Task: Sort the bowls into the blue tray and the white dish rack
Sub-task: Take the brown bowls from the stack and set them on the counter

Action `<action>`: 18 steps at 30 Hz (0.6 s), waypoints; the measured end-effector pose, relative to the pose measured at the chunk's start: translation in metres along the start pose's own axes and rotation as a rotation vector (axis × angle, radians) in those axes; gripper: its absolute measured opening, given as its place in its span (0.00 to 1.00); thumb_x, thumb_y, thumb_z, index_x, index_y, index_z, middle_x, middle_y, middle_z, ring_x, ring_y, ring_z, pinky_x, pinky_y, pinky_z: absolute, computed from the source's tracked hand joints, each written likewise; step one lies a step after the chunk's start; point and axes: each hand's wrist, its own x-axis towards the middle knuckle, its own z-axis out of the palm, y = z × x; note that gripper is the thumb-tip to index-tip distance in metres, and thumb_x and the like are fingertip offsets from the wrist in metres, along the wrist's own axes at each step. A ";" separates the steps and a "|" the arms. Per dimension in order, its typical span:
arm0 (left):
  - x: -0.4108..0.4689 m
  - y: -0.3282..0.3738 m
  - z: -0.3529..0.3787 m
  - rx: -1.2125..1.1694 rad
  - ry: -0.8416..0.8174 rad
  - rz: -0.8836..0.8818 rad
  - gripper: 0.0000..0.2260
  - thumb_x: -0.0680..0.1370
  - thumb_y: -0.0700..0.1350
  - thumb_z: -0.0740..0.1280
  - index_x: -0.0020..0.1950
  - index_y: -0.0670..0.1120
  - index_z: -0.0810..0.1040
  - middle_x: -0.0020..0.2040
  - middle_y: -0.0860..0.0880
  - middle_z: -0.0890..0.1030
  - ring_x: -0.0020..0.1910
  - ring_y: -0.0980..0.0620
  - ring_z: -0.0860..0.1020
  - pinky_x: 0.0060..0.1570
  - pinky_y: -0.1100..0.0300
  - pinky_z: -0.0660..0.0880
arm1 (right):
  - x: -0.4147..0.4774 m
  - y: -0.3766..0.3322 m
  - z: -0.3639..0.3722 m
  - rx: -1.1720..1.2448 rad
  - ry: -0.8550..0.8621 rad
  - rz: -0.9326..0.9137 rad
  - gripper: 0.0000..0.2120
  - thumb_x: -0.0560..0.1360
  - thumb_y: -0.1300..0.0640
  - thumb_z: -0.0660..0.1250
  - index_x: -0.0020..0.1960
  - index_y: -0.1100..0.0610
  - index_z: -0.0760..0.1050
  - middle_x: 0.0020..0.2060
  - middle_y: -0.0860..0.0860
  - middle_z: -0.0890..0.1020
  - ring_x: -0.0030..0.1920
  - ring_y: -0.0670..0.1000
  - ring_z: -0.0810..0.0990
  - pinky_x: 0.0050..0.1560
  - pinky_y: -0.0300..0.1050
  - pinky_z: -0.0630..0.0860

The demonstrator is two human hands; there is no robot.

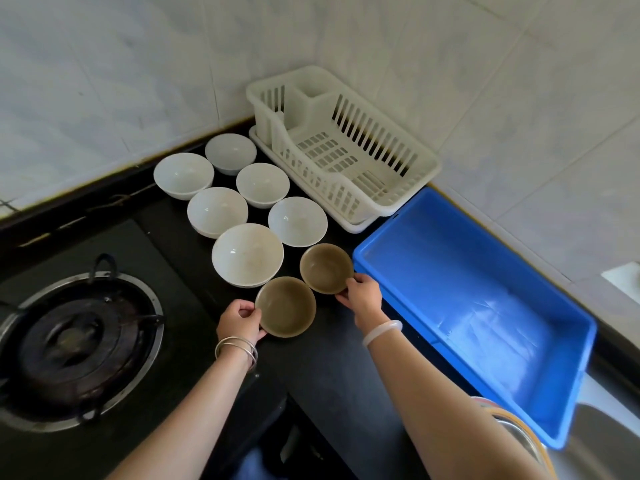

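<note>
Your left hand [240, 322]: grip clamped on the left rim of the nearer small round brown bowl [287, 308]. Your right hand [362, 294]: grip pinching the near-right rim of the farther brown bowl [325, 268]. Both bowls stand just beside each other on the black table [332, 358]. Six round white bowls [247, 254] run in two rows toward the far corner. White slatted plastic dish rack [346, 188]: far corner. Blue rectangular plastic tray [450, 271]: right edge, just beside the rack
</note>
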 end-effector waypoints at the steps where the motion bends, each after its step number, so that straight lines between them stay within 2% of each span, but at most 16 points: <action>1: 0.000 0.000 0.000 0.002 0.005 0.001 0.03 0.75 0.34 0.64 0.46 0.41 0.74 0.48 0.43 0.76 0.48 0.44 0.77 0.43 0.52 0.78 | 0.000 0.000 0.000 0.001 -0.009 0.003 0.16 0.79 0.61 0.61 0.66 0.57 0.70 0.57 0.56 0.78 0.48 0.51 0.80 0.35 0.39 0.79; 6: 0.001 -0.001 0.002 0.017 0.026 0.006 0.04 0.75 0.35 0.65 0.46 0.42 0.74 0.48 0.43 0.76 0.48 0.44 0.77 0.44 0.51 0.79 | -0.001 -0.003 -0.001 -0.008 -0.051 0.024 0.16 0.79 0.59 0.60 0.67 0.57 0.69 0.55 0.56 0.79 0.49 0.53 0.82 0.44 0.45 0.80; 9: 0.002 -0.003 0.002 0.022 0.039 0.024 0.04 0.75 0.35 0.65 0.46 0.43 0.75 0.49 0.43 0.77 0.48 0.45 0.77 0.42 0.53 0.78 | -0.003 -0.003 -0.004 -0.031 -0.077 0.026 0.17 0.79 0.58 0.59 0.68 0.56 0.69 0.54 0.55 0.79 0.48 0.52 0.82 0.46 0.45 0.80; 11: 0.001 -0.005 0.001 0.041 0.037 0.059 0.06 0.75 0.34 0.65 0.49 0.43 0.77 0.51 0.43 0.79 0.47 0.46 0.77 0.42 0.54 0.78 | -0.007 -0.003 -0.007 -0.045 -0.097 0.031 0.17 0.80 0.57 0.59 0.68 0.56 0.68 0.54 0.54 0.79 0.48 0.52 0.82 0.46 0.45 0.80; 13: -0.002 -0.006 0.000 0.097 0.017 0.109 0.12 0.75 0.35 0.65 0.57 0.42 0.77 0.56 0.42 0.80 0.48 0.47 0.78 0.46 0.53 0.78 | -0.011 -0.003 -0.012 -0.069 -0.119 0.026 0.18 0.80 0.56 0.60 0.69 0.55 0.68 0.54 0.53 0.78 0.48 0.51 0.81 0.47 0.45 0.80; 15: -0.007 -0.006 -0.003 0.206 -0.004 0.177 0.16 0.75 0.36 0.65 0.63 0.42 0.75 0.60 0.43 0.79 0.52 0.46 0.79 0.55 0.50 0.77 | -0.018 -0.002 -0.020 -0.101 -0.128 0.004 0.18 0.80 0.56 0.59 0.70 0.54 0.68 0.56 0.52 0.77 0.48 0.51 0.81 0.49 0.45 0.80; 17: -0.015 -0.005 -0.004 0.350 -0.006 0.253 0.18 0.75 0.39 0.65 0.66 0.43 0.73 0.63 0.44 0.78 0.59 0.45 0.77 0.62 0.51 0.72 | -0.025 0.001 -0.032 -0.159 -0.126 -0.053 0.18 0.80 0.55 0.58 0.70 0.54 0.67 0.61 0.52 0.76 0.50 0.51 0.81 0.51 0.46 0.79; 18: -0.020 -0.004 -0.005 0.412 0.000 0.289 0.18 0.76 0.40 0.65 0.66 0.43 0.73 0.64 0.44 0.77 0.62 0.44 0.76 0.62 0.51 0.71 | -0.030 0.002 -0.039 -0.197 -0.127 -0.095 0.18 0.81 0.55 0.57 0.70 0.54 0.68 0.62 0.52 0.76 0.50 0.51 0.81 0.53 0.46 0.79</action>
